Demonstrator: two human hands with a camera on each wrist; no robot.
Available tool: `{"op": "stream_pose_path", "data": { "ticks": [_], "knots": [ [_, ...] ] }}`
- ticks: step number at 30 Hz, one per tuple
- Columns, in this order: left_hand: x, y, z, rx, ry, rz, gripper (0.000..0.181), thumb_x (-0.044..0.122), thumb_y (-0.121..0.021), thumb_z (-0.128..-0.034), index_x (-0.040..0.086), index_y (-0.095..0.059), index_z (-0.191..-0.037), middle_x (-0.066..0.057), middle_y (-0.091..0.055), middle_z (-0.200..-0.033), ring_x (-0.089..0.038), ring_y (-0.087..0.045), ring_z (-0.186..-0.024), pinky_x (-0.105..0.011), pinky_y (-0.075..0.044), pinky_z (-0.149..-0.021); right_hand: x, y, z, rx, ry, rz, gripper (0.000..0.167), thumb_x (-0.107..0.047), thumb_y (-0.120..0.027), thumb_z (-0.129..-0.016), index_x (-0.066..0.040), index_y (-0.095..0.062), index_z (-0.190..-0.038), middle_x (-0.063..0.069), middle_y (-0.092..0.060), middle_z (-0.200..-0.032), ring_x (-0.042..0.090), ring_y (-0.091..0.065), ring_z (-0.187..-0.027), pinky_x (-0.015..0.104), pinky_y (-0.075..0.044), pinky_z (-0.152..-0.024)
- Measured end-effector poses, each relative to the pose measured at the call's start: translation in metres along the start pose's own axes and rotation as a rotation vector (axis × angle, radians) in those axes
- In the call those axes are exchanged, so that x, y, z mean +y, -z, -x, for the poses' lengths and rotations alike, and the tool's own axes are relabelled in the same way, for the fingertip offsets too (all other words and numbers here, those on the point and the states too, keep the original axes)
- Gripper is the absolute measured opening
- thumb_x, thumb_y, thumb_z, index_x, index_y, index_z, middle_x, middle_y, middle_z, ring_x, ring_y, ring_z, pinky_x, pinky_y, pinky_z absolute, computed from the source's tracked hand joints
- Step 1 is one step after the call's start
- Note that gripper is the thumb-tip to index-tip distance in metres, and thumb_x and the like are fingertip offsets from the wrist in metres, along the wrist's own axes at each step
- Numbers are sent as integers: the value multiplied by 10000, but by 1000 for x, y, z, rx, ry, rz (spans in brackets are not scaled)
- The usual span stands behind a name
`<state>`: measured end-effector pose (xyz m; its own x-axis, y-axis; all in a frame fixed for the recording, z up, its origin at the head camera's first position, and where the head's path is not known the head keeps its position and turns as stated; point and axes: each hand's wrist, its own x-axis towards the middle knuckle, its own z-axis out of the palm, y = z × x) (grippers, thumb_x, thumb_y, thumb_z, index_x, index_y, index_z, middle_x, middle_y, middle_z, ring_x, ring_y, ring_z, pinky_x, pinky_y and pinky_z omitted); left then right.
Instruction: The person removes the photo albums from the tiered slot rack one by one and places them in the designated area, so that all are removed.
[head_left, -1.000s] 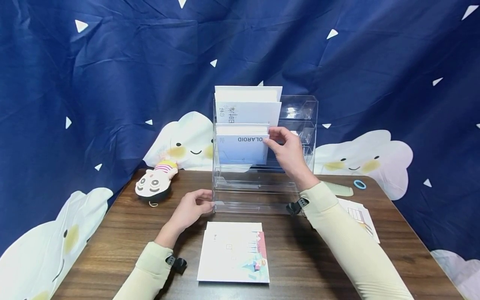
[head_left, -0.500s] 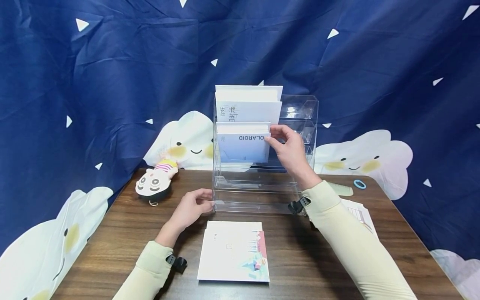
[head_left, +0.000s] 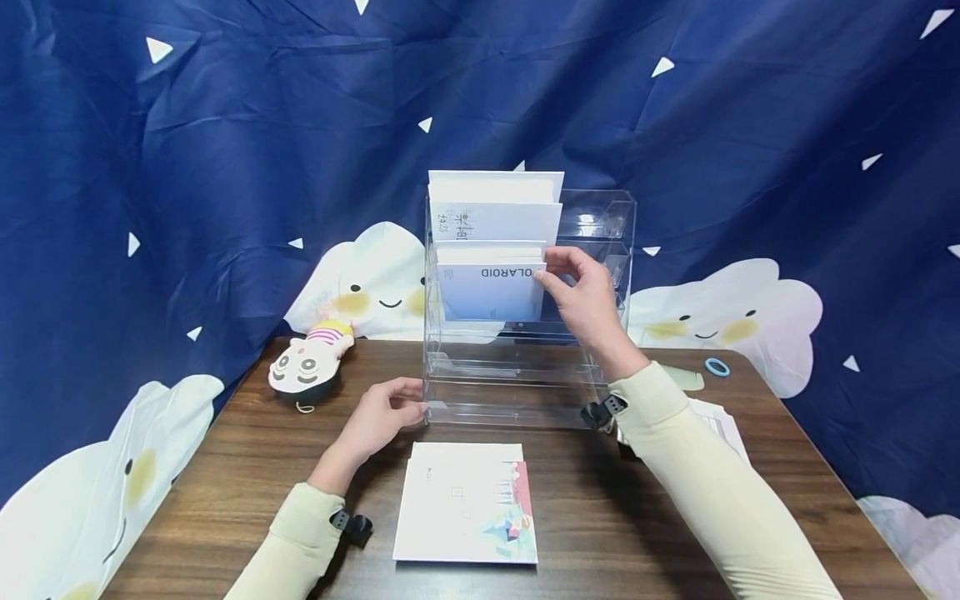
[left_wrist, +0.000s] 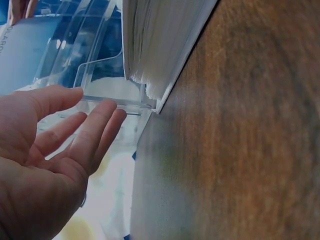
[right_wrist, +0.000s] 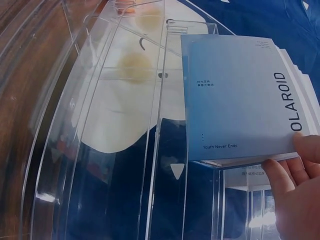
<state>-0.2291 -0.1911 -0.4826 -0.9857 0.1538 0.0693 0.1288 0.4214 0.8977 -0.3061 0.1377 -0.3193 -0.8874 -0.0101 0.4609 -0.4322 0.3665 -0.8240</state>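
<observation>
A clear tiered rack (head_left: 517, 412) stands on the table. My right hand (head_left: 588, 304) pinches the right edge of a blue-white POLAROID book (head_left: 491, 293), thumb in front and fingers behind; the right wrist view shows this book (right_wrist: 235, 95) at a rack tier, the hand (right_wrist: 295, 185) at its corner. Behind and above it, a larger white book (head_left: 495, 218) stands in an upper tier. My left hand (head_left: 378, 421) is at the rack's lower left corner; in the left wrist view its fingers (left_wrist: 95, 125) lie nearly straight beside the clear edge.
White books (head_left: 465, 508) with a coloured picture lie flat before the rack. A plush doll (head_left: 307, 362) lies at the left. At the right are a green comb (head_left: 684, 377), a blue ring (head_left: 717, 360) and white papers (head_left: 720, 425), partly behind the right sleeve.
My right hand and the POLAROID book have shifted slightly right and up against the rack. The left hand stays at the rack's lower corner.
</observation>
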Motion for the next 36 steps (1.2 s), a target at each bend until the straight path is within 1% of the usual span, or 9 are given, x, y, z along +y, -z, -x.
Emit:
{"op": "stream_pose_path", "data": {
  "ticks": [5,11,15,18,23,26,30,33,36],
  "knots": [
    [0,0,0,1,4,6,411,99,-786,-1025,-12,-715,-1414,-186,-805,-1261,-210,-789,-1052,-279,-658,-899,-1,2,1,8,10,8,361,-102,-781,-1057,-13,-716,-1401,191,-763,-1365,311,-715,-1306,532,-585,-1163],
    [0,-1,0,-6,-2,17,417,80,-779,-1024,-34,-704,-1418,-194,-803,-1259,-208,-784,-1044,-249,-647,-884,-4,7,2,27,15,37,351,-116,-789,-1053,-29,-732,-1388,169,-780,-1357,284,-730,-1289,488,-600,-1150],
    [0,-1,-1,-12,-3,20,423,81,-776,-1025,-35,-700,-1424,-196,-801,-1264,-210,-782,-1044,-241,-643,-879,-9,14,4,51,13,59,347,-143,-797,-1051,-40,-742,-1377,152,-789,-1339,217,-731,-1236,354,-605,-1092],
    [-1,0,-1,-20,-6,24,425,89,-779,-1025,-34,-700,-1424,-203,-799,-1270,-222,-786,-1053,-247,-648,-884,-13,20,5,68,13,41,347,-143,-803,-1045,-35,-744,-1370,140,-779,-1351,137,-712,-1191,260,-588,-1031],
    [-1,1,-2,-13,-9,24,422,92,-792,-1019,-32,-708,-1413,-204,-805,-1255,-211,-792,-1044,-238,-646,-879,-19,29,7,67,17,16,354,-160,-810,-1042,-42,-747,-1370,116,-764,-1367,50,-686,-1153,189,-581,-987],
    [0,1,-2,-17,-15,37,427,73,-792,-1015,-55,-700,-1411,-220,-804,-1248,-182,-790,-1023,-223,-643,-876,-21,34,11,65,12,11,368,-176,-817,-1039,-53,-748,-1378,108,-763,-1358,42,-681,-1145,166,-574,-970],
    [1,1,-1,-20,-18,61,431,50,-788,-1009,-82,-689,-1408,-248,-796,-1251,-153,-785,-1008,-206,-641,-874,-22,40,17,67,-1,11,385,-197,-821,-1040,-67,-743,-1394,101,-756,-1357,28,-673,-1142,159,-561,-987],
    [2,1,0,-21,-12,74,430,42,-778,-1014,-90,-682,-1412,-260,-790,-1259,-169,-786,-1019,-204,-643,-879,-21,46,22,78,-12,13,389,-194,-824,-1038,-71,-743,-1399,100,-752,-1353,12,-669,-1133,161,-552,-1005],
    [4,2,0,-27,-9,90,429,28,-769,-1018,-99,-674,-1417,-274,-782,-1269,-220,-791,-1044,-215,-651,-890,-20,54,27,94,-20,18,384,-187,-833,-1030,-69,-750,-1386,87,-753,-1319,6,-673,-1112,162,-543,-1010]
  ]
}}
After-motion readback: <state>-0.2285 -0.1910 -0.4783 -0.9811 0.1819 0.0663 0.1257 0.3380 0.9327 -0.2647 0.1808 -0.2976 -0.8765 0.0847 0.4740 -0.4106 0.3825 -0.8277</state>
